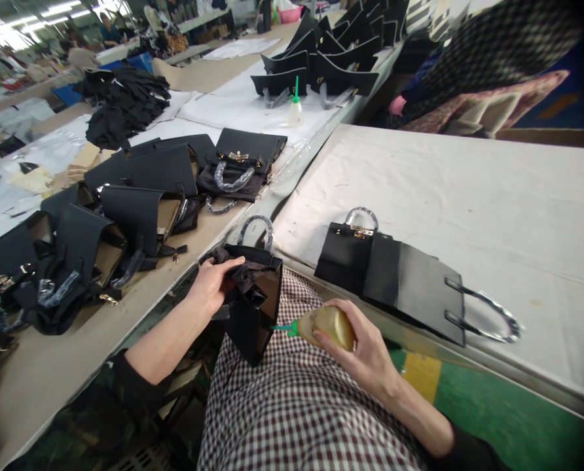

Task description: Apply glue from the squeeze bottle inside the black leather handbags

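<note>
My left hand (213, 282) is closed on a black handbag (245, 327) held above my lap, its thumb lying along the top by bunched dark lining. The bag's tan inner side faces right, and a plastic-wrapped handle (256, 229) rises from its far end. In my right hand (365, 353) is a squeeze bottle (332, 327) of yellowish liquid, gripped around its body and tipped sideways. Its thin green nozzle points left, and the tip meets the bag's edge; whether liquid comes out is too small to tell.
Several black handbags (135, 209) crowd the left table. On the right table lie more black bag pieces (419, 281) with wrapped handles. A second green-tipped bottle (295, 112) stands near stacked black panels (321, 59). At the upper right is a person in a checkered garment (498, 59).
</note>
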The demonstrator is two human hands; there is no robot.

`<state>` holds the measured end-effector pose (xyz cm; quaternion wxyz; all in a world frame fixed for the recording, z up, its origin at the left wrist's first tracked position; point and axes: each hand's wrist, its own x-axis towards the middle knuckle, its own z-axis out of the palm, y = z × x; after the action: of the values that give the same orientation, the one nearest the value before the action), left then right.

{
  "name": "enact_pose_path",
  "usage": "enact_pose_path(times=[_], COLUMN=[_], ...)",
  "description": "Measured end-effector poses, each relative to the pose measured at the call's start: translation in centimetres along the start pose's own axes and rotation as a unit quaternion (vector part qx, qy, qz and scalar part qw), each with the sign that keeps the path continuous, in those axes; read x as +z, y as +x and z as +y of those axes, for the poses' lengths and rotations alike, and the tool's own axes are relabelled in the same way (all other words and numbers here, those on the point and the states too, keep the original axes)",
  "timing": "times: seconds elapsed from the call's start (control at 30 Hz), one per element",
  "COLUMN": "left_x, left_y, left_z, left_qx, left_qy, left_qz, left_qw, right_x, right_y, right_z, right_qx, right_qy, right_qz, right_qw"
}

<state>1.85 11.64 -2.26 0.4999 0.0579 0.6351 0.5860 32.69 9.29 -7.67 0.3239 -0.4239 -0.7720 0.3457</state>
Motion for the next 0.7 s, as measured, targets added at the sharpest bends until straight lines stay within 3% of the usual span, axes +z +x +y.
enact_pose_path(times=[0.47,0.7], left_x=[-0.4,0.9], left_y=[-1.6,-2.7], left_z=[-0.4,0.1], left_qx=[0.038,0.055], left_qy=[-0.065,-0.093], left_qz=[0.022,0.016], left_qw=[0.997,0.994], right_x=[-0.1,-2.2], right_y=[0.1,0.3], right_z=[-0.6,0.0], right_qx=[0.083,0.172], right_qy=[0.060,0.150], right_qz=[-0.012,0.030], right_qw=[0.995,0.973])
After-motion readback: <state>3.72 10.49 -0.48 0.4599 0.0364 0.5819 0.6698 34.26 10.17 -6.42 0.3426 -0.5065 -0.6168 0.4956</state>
